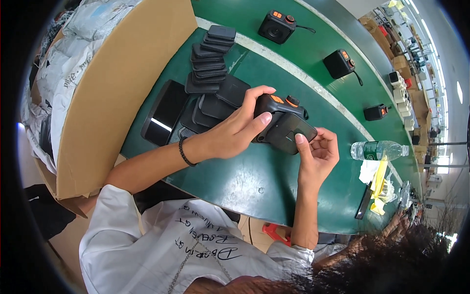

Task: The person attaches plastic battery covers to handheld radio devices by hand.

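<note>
My left hand [232, 132] is closed around a black boxy device [266, 104] with orange buttons and an orange-ringed knob on top. With thumb and fingers my right hand [319, 156] pinches the edge of a flat black rounded panel [290, 133]. The panel lies tilted against the device's front; whether it is fastened there I cannot tell. Beside my left hand, a column of similar black panels [208, 63] overlaps on the green table, with larger black plates [215, 107] below it. A glossy black phone-like slab [165, 112] lies left of them.
A tall cardboard box [117, 73] with crumpled wrapping walls off the left. Beyond a pale strip, similar devices [277, 26] [339, 63] [376, 112] stand on a green surface. At right lie a water bottle [379, 150] and yellow scraps [378, 181]. Another person's arm [387, 228] shows lower right.
</note>
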`<state>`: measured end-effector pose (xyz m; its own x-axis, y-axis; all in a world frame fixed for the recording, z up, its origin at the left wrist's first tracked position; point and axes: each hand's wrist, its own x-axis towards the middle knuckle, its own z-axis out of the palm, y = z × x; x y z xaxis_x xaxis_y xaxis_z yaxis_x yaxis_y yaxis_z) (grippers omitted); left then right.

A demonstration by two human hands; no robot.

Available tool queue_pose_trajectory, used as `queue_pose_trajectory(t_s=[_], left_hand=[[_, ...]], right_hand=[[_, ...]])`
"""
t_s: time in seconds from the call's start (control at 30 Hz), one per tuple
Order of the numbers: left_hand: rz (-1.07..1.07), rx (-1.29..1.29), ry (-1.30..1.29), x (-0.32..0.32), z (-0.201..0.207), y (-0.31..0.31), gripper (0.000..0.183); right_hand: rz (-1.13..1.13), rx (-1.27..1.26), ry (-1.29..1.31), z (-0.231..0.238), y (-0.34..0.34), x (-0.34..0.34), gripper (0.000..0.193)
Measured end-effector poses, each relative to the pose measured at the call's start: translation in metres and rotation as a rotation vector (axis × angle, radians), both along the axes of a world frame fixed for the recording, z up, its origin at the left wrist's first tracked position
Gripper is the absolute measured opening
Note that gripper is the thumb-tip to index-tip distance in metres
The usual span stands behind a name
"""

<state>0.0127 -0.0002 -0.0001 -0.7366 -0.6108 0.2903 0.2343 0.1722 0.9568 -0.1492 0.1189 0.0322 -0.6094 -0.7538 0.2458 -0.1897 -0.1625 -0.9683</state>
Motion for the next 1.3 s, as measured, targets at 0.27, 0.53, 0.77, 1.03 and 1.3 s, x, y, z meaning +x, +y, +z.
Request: queue_pose_trajectory(t_s=[0.27, 0.53, 0.77, 1.03, 1.3], left_hand=[[-0.082, 0.056, -0.037, 0.000, 0.004, 0.003, 0.049], [-0.035, -0.095, -0.004, -0.002, -0.001, 0.005, 0.052], [-0.056, -0.056, 0.015, -0.001, 0.000, 0.008, 0.053], [-0.012, -0.063, 0.041, -0.005, -0.002, 0.007, 0.046], [-0.002, 0.036, 0.036, -0.002, 0.002, 0.006, 0.044]], right_hand=[[0.111, 0.049, -0.155, -0.004, 0.007, -0.005, 0.028], [0.078, 0.073, -0.112, -0.005, 0.005, 0.003, 0.029], [0.074, 0.039, 0.020, -0.003, 0.004, 0.009, 0.030], [0.142, 0.025, -0.058, -0.003, 0.004, 0.006, 0.029], [0.197, 0.027, -0.089, -0.010, 0.007, -0.001, 0.028]])
